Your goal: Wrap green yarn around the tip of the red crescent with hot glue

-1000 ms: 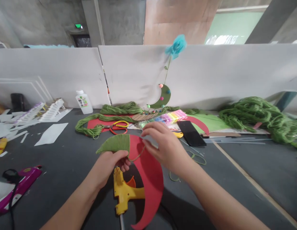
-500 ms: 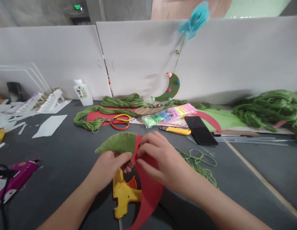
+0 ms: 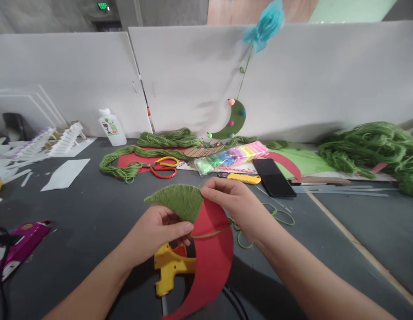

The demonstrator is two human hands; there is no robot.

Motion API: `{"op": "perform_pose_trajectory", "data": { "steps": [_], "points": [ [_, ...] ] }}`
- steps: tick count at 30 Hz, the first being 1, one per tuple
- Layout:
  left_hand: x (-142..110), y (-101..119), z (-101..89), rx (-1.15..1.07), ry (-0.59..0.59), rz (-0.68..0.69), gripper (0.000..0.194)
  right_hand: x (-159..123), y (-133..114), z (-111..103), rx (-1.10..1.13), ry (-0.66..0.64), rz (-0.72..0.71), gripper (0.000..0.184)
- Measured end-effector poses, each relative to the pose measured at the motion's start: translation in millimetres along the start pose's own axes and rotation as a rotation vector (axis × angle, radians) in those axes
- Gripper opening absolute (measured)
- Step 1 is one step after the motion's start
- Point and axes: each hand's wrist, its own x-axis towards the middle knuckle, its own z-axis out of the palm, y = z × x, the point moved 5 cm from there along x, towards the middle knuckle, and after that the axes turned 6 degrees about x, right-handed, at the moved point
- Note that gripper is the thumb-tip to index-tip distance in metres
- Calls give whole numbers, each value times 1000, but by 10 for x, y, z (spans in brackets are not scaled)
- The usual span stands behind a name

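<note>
My left hand [image 3: 163,229] grips a red card crescent [image 3: 213,262] from its inner curve, thumb on the front and fingers behind. Tightly wound green yarn [image 3: 175,200] covers the crescent's upper tip. My right hand [image 3: 231,200] is closed in a pinch on the outer edge, where the winding meets bare red card. One loose strand crosses the red face from near my left thumb towards the right, and its slack loops [image 3: 243,240] lie on the table behind my right wrist. Beneath the crescent, a yellow glue gun [image 3: 168,266] is partly hidden.
Scissors [image 3: 163,166], a yellow cutter [image 3: 243,178], a phone [image 3: 273,178] and a colourful packet [image 3: 231,156] lie towards the back. Green yarn [image 3: 369,149] is heaped at right. A white bottle [image 3: 112,127] stands by the partition. A magenta tool [image 3: 23,242] sits at left.
My right hand has moved up to the crescent's outer edge, uncovering the red face and the strand across it. The crescent has shifted slightly right, and the slack yarn has been drawn in.
</note>
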Motion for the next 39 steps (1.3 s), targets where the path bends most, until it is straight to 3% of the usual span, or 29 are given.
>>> {"op": "perform_pose_trajectory", "data": {
  "steps": [4,7,10,13,15,16,18,20,22,25,34,37,39],
  "points": [
    [-1,20,5,-11,-26,16,14,0,78,18,157,-42,140,18],
    [2,14,-21,3,5,-4,16,42,111,-4,100,-34,117,17],
    [45,-1,-131,-10,126,-10,16,46,-44,-65,-227,102,-208,12],
    [109,1,-344,-120,327,61,18,-115,-276,-5,-518,222,-564,10],
    [133,-9,-505,-242,482,122,16,-216,-302,133,-603,108,-559,11],
    [140,-13,-567,-275,539,150,16,-263,-264,239,-649,-26,-506,12],
    [154,-22,-633,-299,589,180,17,-382,-97,480,-844,-350,-406,12],
    [162,-25,-634,-288,585,191,18,-506,77,666,-1076,-539,-487,9],
    [155,-19,-608,-275,578,205,18,-559,246,768,-1294,-557,-603,16],
    [133,-1,-568,-252,573,225,18,-541,442,827,-1422,-492,-663,19],
    [125,25,-530,-188,553,243,18,-483,599,852,-1433,-463,-454,30],
    [118,43,-575,-167,577,255,18,-497,481,803,-1279,-531,-337,37],
    [115,53,-637,-153,601,260,18,-490,367,741,-1098,-566,-210,32]
  ]
}}
